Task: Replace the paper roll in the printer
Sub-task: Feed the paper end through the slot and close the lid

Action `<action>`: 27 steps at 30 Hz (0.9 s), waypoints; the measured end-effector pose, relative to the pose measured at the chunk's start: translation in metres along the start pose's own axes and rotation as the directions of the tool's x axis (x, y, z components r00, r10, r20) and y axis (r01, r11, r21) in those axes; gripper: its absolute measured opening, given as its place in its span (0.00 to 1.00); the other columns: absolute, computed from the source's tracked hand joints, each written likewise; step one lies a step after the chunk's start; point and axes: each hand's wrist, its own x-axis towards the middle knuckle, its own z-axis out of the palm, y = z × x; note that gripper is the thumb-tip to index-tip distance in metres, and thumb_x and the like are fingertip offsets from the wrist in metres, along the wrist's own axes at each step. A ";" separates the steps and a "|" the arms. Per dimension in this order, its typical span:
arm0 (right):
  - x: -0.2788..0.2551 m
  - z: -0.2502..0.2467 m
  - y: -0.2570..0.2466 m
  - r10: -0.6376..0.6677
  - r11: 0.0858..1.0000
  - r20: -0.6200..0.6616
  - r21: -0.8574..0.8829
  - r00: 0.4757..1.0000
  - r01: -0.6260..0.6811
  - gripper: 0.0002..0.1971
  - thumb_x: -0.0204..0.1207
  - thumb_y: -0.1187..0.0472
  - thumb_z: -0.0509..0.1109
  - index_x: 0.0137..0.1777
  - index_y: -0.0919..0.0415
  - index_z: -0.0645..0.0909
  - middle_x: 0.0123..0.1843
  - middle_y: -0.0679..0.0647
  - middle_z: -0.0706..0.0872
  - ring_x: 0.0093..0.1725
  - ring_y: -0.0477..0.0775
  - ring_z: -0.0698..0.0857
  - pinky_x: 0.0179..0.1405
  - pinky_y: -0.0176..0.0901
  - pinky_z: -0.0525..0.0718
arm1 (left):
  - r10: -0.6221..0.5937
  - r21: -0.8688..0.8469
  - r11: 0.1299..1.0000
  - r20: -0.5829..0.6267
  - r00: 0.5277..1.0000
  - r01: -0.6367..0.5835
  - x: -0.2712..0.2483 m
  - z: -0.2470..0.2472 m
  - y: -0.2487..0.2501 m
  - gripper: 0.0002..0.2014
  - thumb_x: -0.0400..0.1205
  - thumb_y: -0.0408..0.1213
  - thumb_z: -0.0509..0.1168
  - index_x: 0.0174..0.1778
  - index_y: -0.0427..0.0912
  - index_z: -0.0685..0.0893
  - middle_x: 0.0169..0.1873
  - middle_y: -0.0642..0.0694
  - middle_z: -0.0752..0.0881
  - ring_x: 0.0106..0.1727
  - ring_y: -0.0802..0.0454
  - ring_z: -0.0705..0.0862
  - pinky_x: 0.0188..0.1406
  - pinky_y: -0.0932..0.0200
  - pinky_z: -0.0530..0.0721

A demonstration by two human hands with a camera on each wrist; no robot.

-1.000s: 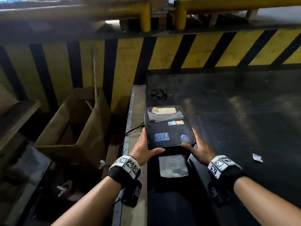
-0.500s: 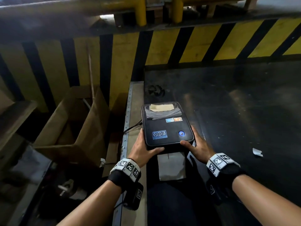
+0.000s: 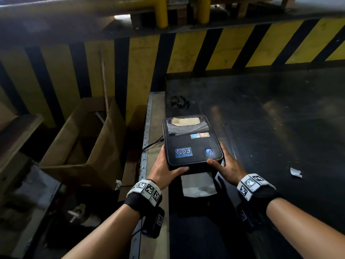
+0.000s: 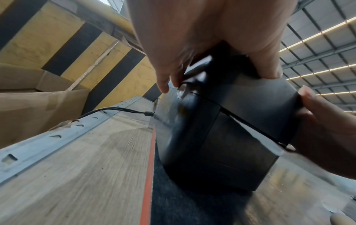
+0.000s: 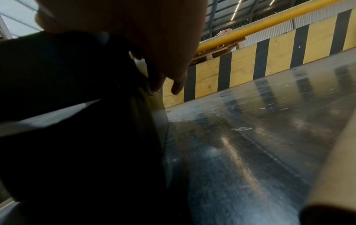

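Note:
A black label printer [image 3: 192,143] with a lit blue button stands on the dark belt [image 3: 270,128], its lid down. My left hand [image 3: 164,169] grips its left side, thumb over the front top edge. In the left wrist view my fingertips [image 4: 163,88] lie by a round side latch [image 4: 183,91]. My right hand [image 3: 227,165] grips the right side, thumb on the front corner. A strip of white paper [image 3: 197,186] hangs from the front slot. A brown cardboard tube [image 5: 337,167] lies close to my right wrist.
A black cable [image 4: 115,109] runs from the printer's left side over the metal rail [image 3: 147,128]. An open cardboard box [image 3: 84,146] sits lower left. A yellow-and-black striped barrier [image 3: 205,49] closes the far side. A paper scrap [image 3: 295,172] lies on the belt at right.
Both hands keep the same hold on the printer's sides. The head view has shifted slightly; the printer itself has hardly moved.

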 end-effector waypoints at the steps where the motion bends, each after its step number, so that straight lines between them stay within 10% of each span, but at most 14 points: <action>1: 0.000 0.000 0.001 0.001 1.000 0.000 0.004 1.000 -0.001 0.50 0.56 0.30 0.62 0.79 0.47 0.53 0.66 0.38 0.72 0.65 0.38 0.71 0.62 0.32 0.65 | 0.002 0.000 1.000 0.000 1.000 -0.002 0.000 0.000 0.000 0.45 0.61 0.55 0.78 0.72 0.62 0.62 0.68 0.54 0.79 0.68 0.60 0.79 0.72 0.50 0.78; 11: -0.003 0.000 -0.008 -0.002 1.000 -0.005 0.030 1.000 0.002 0.43 0.64 0.45 0.67 0.79 0.53 0.55 0.65 0.39 0.70 0.65 0.39 0.69 0.52 0.14 0.60 | 0.002 0.040 0.999 0.005 1.000 -0.002 0.000 -0.002 0.003 0.44 0.62 0.52 0.79 0.73 0.56 0.64 0.68 0.54 0.78 0.69 0.59 0.77 0.73 0.50 0.76; 27: -0.003 -0.002 -0.007 0.033 0.998 0.048 0.049 0.998 -0.035 0.43 0.65 0.41 0.68 0.79 0.49 0.54 0.67 0.39 0.72 0.67 0.41 0.72 0.67 0.37 0.66 | -0.042 0.076 0.996 0.023 0.999 0.040 -0.001 -0.004 0.005 0.48 0.60 0.58 0.78 0.74 0.56 0.63 0.69 0.54 0.78 0.70 0.57 0.77 0.74 0.48 0.76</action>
